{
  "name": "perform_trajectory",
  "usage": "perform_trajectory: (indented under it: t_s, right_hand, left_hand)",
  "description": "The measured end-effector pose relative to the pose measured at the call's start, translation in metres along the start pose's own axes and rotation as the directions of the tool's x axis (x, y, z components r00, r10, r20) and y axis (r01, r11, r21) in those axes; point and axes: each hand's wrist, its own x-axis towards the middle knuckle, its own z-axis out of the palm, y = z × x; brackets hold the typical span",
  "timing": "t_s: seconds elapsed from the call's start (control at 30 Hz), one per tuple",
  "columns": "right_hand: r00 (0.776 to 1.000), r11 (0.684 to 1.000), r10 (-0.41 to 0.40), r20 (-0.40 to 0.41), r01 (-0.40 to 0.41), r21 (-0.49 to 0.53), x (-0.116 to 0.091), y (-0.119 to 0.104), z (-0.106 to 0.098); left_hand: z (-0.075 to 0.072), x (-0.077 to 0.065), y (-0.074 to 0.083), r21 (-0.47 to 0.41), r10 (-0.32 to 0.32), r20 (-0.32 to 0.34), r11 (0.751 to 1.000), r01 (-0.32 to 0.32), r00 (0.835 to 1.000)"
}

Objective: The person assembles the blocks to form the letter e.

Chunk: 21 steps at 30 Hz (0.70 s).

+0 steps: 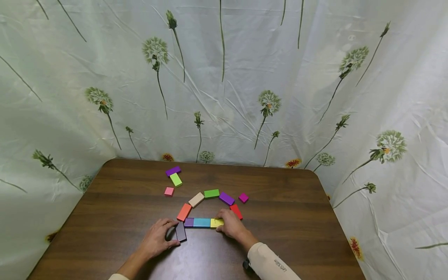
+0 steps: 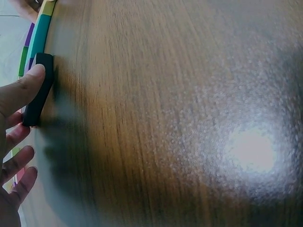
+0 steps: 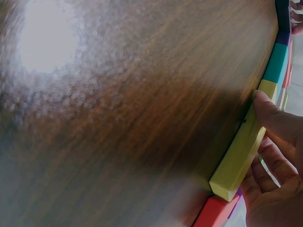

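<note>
In the head view, my left hand (image 1: 155,239) holds a dark grey block (image 1: 180,231) between thumb and fingers. It stands at a slant at the left end of a straight row. That row runs from a short purple block (image 1: 189,222) through a blue block (image 1: 202,222) to a yellow block (image 1: 214,223). My right hand (image 1: 233,225) pinches the yellow block, covering much of it in the head view. In the right wrist view the long yellow block (image 3: 241,146) shows nearly whole, with the thumb on its near side and a red block (image 3: 215,211) by its end.
Above the row, orange (image 1: 184,212), beige (image 1: 196,199), green (image 1: 211,194), purple (image 1: 226,198) and red (image 1: 236,212) blocks form an arch. A magenta block (image 1: 243,198) lies right of it. Pink (image 1: 169,191), lime (image 1: 176,179) and purple (image 1: 173,171) blocks lie farther back left. A floral curtain (image 1: 224,97) hangs behind the table.
</note>
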Motion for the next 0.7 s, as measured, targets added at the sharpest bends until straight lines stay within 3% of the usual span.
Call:
perform_trajectory:
  t_s: [0.7]
  right_hand:
    - [1.000, 1.000, -0.012, -0.014, 0.012, 0.004, -0.0006, 0.0014, 0.0021]
  left_hand:
    - [0.0004, -0.0011, -0.0047, -0.031, 0.003, -0.020, 1.000, -0.004, 1.000]
